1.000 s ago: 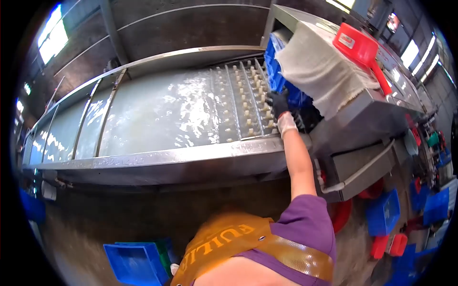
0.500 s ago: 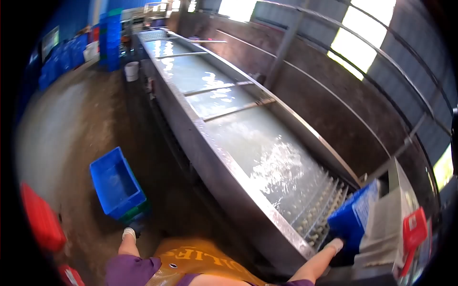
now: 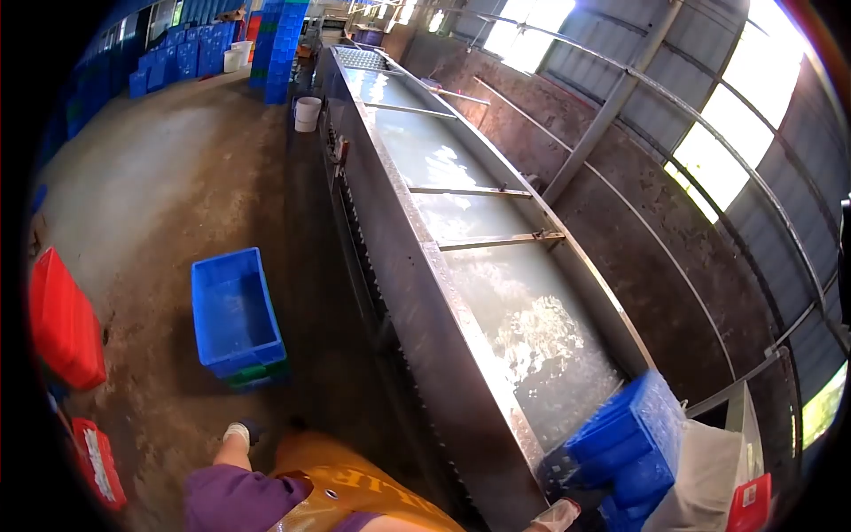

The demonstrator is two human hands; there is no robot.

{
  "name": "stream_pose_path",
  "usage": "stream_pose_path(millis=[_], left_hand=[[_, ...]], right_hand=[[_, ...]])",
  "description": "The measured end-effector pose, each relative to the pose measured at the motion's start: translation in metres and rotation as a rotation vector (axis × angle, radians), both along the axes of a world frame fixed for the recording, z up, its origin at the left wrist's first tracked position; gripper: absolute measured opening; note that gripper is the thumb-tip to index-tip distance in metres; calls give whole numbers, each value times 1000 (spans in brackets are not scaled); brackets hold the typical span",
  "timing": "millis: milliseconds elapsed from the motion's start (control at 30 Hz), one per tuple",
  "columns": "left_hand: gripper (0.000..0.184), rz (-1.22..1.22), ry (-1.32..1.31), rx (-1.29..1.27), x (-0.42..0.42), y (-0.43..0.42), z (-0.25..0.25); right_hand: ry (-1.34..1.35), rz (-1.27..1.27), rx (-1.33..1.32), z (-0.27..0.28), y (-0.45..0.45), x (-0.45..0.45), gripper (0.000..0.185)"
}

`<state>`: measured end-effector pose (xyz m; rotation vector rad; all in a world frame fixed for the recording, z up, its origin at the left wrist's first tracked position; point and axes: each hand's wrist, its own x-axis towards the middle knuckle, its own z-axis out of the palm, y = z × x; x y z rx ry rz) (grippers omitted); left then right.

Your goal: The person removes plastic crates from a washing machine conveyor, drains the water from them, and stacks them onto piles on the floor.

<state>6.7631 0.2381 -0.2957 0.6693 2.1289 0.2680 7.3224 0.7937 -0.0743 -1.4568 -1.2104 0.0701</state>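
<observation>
My right hand [image 3: 560,513], in a pale glove, is at the bottom beside the near end of a long metal water tank [image 3: 483,355]. Just right of it, a wet blue crate [image 3: 651,417] leans tilted over the tank's near end. Whether my fingers grip the crate or only lie beside it, I cannot tell. More blue plastic shows below that crate. My left hand [image 3: 239,433], in a glove with a pale cuff and dark front, hangs low over the floor. It is apart from the blue crate [image 3: 232,310] standing on a green one; its fingers are unclear.
Cloudy water fills the tank, crossed by metal bars [image 3: 501,241]. Red crates [image 3: 66,319] stand at the left. A white bucket [image 3: 307,113] and stacked blue crates [image 3: 279,53] are farther back. A pale cloth [image 3: 709,470] and a red scoop-like item [image 3: 750,505] sit at right.
The view has swung, so the scene lies differently in frame. The blue crate by my right hand now leans farther over the tank's end, hiding the rows of rollers or nubs seen there before.
</observation>
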Motion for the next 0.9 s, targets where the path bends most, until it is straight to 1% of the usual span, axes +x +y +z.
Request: stream_pose_path(millis=[33, 67, 100, 133, 167, 200, 233, 267, 300, 333, 367, 400, 433, 467, 500, 533, 567, 600, 633, 667, 700, 767, 800, 833, 867, 900], left_hand=[[21, -76, 71, -18, -6, 4, -18], [24, -154, 140, -35, -12, 8, -37], [27, 92, 42, 8, -17, 17, -55], [31, 340, -56, 51, -10, 36, -8], [54, 218, -10, -2, -5, 57, 52], [49, 109, 97, 68, -10, 55, 41], [46, 1, 205, 139, -17, 56, 28], [49, 88, 86, 113, -23, 66, 38], [53, 180, -34, 82, -25, 76, 48], [54, 165, 130, 260, -24, 81, 59], [58, 403, -116, 322, -28, 93, 74], [57, 66, 164, 452, -48, 97, 26], [56, -282, 436, 568, -56, 109, 44], [59, 26, 21, 521, -55, 123, 60], [62, 413, -298, 465, -39, 149, 156], [63, 250, -130, 553, -38, 167, 191], [64, 88, 41, 635, -36, 181, 219], [63, 35, 72, 763, -28, 194, 263], [64, -18, 109, 887, -21, 209, 301], [65, -40, 17, 1099, -18, 225, 319], [67, -59, -78, 1310, -15, 240, 332], [72, 62, -213, 1498, -16, 277, 322], [73, 127, -43, 1378, -21, 292, 330], [67, 265, -349, 1680, -19, 296, 360], [62, 662, -588, 1462, -22, 290, 375], [52, 962, -418, 1485, -19, 286, 371]], right_hand=[[-3, -6, -5, 9, -9, -7, 45], [123, 32, -61, 21, -16, -12, 45], [249, 68, -116, 46, -27, -25, 44], [376, 104, -168, 73, -36, -40, 43], [504, 142, -219, 98, -43, -57, 43], [631, 178, -270, 115, -47, -73, 42], [670, 250, -117, 126, -45, -90, 40], [700, 326, 37, 135, -40, -105, 38], [551, 394, 45, 137, -30, -114, 36], [410, 460, 48, 146, -30, -134, 34], [256, 467, 95, 154, -32, -157, 34], [101, 473, 143, 180, -44, -197, 34], [68, 478, 98, 203, -55, -231, 38], [32, 482, 51, 218, -65, -258, 41], [-43, 482, 78, 219, -63, -279, 43], [-119, 485, 111, 216, -59, -299, 45], [-131, 528, 226, 213, -63, -324, 43], [-139, 575, 344, 211, -72, -349, 42], [-257, 567, 280, 210, -83, -370, 47], [-378, 558, 213, 208, -96, -390, 51], [-382, 579, 208, 204, -110, -409, 51], [-534, 852, 335, 193, -139, -442, 57], [-632, 1022, 385, 186, -155, -453, 61], [-669, 1196, 353, 179, -174, -466, 57], [-702, 1380, 309, 172, -191, -477, 53], [-744, 1607, 330, 156, -195, -482, 48]])
